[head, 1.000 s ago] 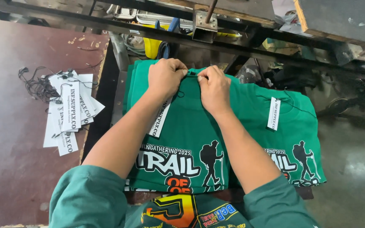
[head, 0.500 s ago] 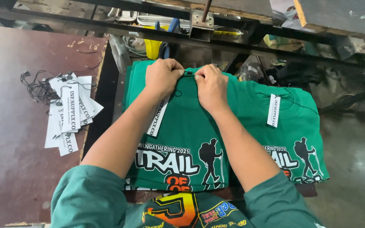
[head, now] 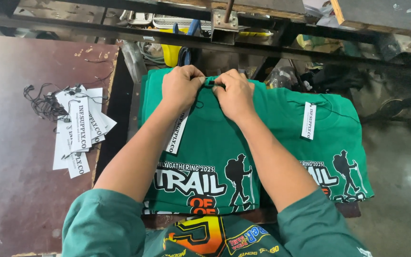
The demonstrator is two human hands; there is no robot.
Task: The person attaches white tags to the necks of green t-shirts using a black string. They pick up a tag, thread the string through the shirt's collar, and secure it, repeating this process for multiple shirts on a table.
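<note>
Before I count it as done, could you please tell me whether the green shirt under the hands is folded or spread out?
Folded: the green shirt lies as a neat rectangle, sleeves tucked away, both hands at its collar.

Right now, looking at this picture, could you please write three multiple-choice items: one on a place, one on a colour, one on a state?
1. Where does the loose pile of white paper tags with black strings lie?
A. on the dark brown tabletop, at the person's left
B. on the floor
C. on the shirts

2. What colour are the folded printed shirts?
A. red
B. green
C. white

3. What are the left hand and right hand doing?
A. resting flat and apart
B. lifting a shirt
C. pinching together at the collar

Answers: 1 A, the tags sit on the tabletop; 2 B, the cloth is green; 3 C, the fingertips meet at the shirt's top edge.
</note>
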